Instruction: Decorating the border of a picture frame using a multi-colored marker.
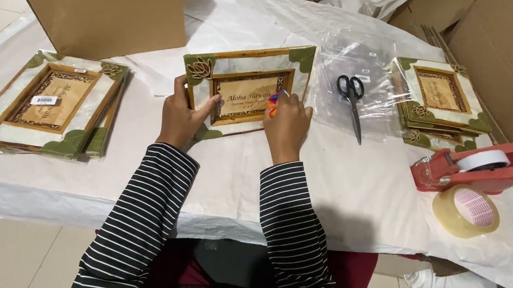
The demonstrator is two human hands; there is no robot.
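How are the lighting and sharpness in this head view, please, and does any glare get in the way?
Head view: soft, even light, sharp on the picture frame held by the left hand and right hand; faint shadows under the sleeves; mild glare on the plastic sheet around the scissors; slight wide-angle bending at the edges.

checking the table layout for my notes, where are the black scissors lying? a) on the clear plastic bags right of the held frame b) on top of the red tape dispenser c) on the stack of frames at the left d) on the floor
a: the black scissors lie on the clear plastic bags, just right of the frame that the left hand and right hand hold.
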